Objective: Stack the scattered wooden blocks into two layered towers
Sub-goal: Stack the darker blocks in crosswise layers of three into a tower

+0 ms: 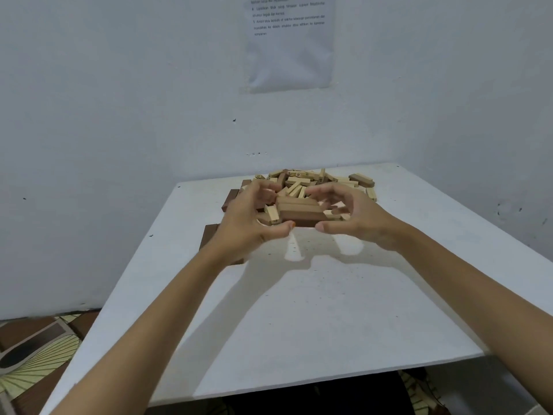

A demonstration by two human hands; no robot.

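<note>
Head view, my left hand (248, 226) and right hand (356, 218) gripping brown blocks (299, 215) between them, white table (299, 310), pale wall (119, 115), printed sheet (288, 49).

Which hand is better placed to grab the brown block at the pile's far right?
Right, likely: the right hand lies nearest that brown block; the left hand is across the pile. Both grip a block bundle.

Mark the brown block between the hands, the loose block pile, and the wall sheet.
brown block (302, 218): head view, front long face.
block pile (299, 178): head view, top of heap.
wall sheet (288, 61): head view, blank lower half.
</note>
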